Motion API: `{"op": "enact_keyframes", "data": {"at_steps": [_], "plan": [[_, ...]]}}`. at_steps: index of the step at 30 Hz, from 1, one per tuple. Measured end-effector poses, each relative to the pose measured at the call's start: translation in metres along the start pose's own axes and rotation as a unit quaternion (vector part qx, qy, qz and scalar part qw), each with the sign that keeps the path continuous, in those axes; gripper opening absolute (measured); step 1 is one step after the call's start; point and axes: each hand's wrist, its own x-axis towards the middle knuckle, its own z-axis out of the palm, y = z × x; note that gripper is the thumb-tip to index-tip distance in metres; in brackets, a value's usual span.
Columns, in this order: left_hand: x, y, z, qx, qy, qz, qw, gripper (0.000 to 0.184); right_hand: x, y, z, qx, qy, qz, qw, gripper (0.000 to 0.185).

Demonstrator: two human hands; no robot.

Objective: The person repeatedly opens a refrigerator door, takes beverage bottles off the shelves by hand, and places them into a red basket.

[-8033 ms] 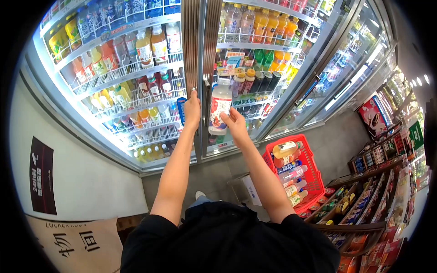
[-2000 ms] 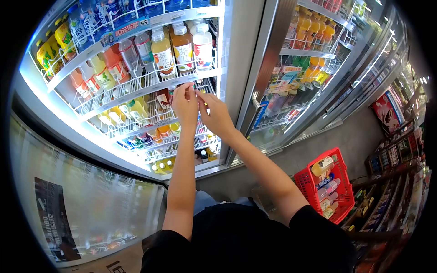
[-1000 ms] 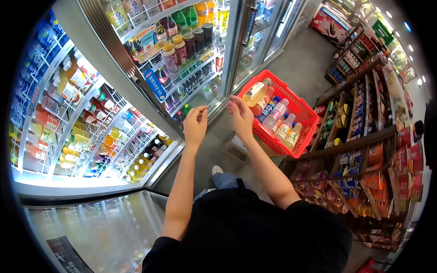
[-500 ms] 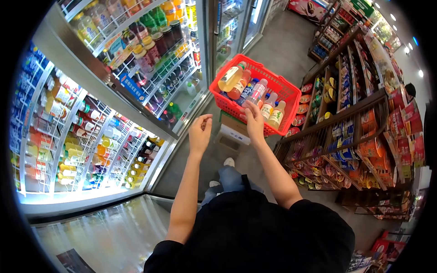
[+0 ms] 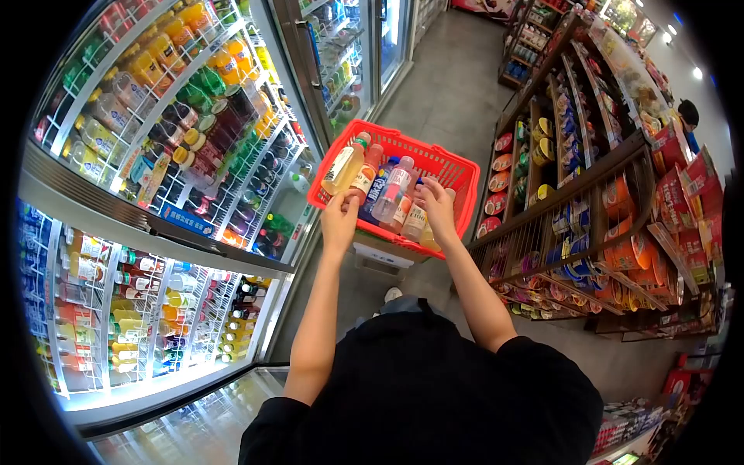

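Observation:
Several drink bottles lie in a red plastic basket (image 5: 457, 167). My left hand (image 5: 339, 221) is at its near left rim, fingers curled against the lower ends of a pale yellow bottle (image 5: 341, 172) and an orange-pink bottle (image 5: 366, 173). What those fingers close on, if anything, is hidden. Over the right-hand bottles is my right hand (image 5: 437, 208), fingers apart, near a pale cream-coloured bottle (image 5: 414, 220) that it partly covers. Between my hands lie a clear pinkish bottle (image 5: 394, 191) and a blue-labelled pack (image 5: 378, 188).
Lit drinks coolers (image 5: 167, 240) line the left side, with a glass door (image 5: 209, 418) swung open at the lower left. A carton (image 5: 381, 260) stands under the basket. Snack shelves (image 5: 573, 225) run along the right. Part of another person (image 5: 688, 116) shows at the far right.
Both hands have come to the basket: my left to its near left rim, my right further over the right-hand bottles. The basket appears lower and further left in view.

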Motion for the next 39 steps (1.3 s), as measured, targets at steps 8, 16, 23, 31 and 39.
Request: {"op": "enact_keyframes", "data": {"at_steps": [8, 16, 23, 31, 39], "plan": [[0.02, -0.032, 0.067, 0.104, -0.107, -0.018, 0.989, 0.043, 0.043, 0.045, -0.008, -0.046, -0.046, 0.127, 0.99, 0.053], [0.05, -0.071, 0.096, 0.174, -0.209, -0.05, 0.961, 0.069, 0.066, 0.059, 0.009, -0.073, -0.059, 0.219, 0.971, 0.036], [0.068, -0.08, 0.109, 0.231, -0.223, -0.018, 0.947, 0.064, 0.092, 0.1, 0.011, -0.128, -0.052, 0.242, 0.96, 0.03], [0.075, -0.079, 0.119, 0.246, -0.305, -0.172, 0.904, 0.079, 0.067, 0.087, 0.017, -0.087, 0.022, 0.201, 0.976, 0.037], [0.071, -0.042, 0.113, -0.025, -0.259, -0.244, 0.934, 0.079, 0.059, 0.062, 0.006, -0.03, -0.017, 0.174, 0.984, 0.046]]}}
